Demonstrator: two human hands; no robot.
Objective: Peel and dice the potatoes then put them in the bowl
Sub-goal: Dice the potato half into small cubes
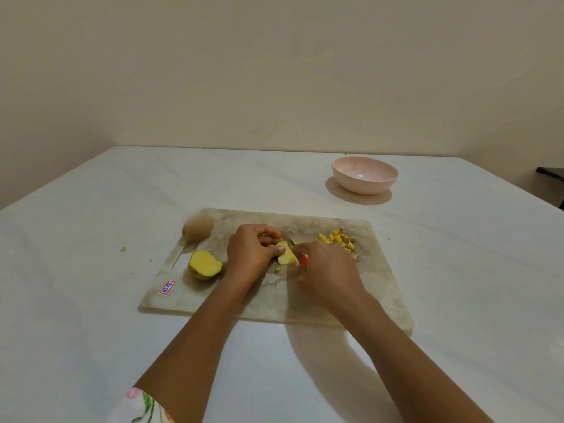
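Note:
On the worn cutting board (305, 303), my left hand (251, 253) pinches a yellow potato piece (286, 256) with thumb and curled fingers. My right hand (328, 271) grips a knife with a red handle (303, 258); its blade (290, 238) runs across the piece, mostly hidden by my hands. A pile of yellow potato dice (338, 241) lies at the board's far right. A halved potato (204, 265) sits cut side up at the left. A whole unpeeled potato (198, 227) rests on the far left corner. The pink bowl (365, 175) stands beyond the board to the right.
The board lies on a white table (91, 270) that meets a beige wall behind. A small scrap (122, 249) lies on the table left of the board. A dark object (551, 174) shows at the right edge.

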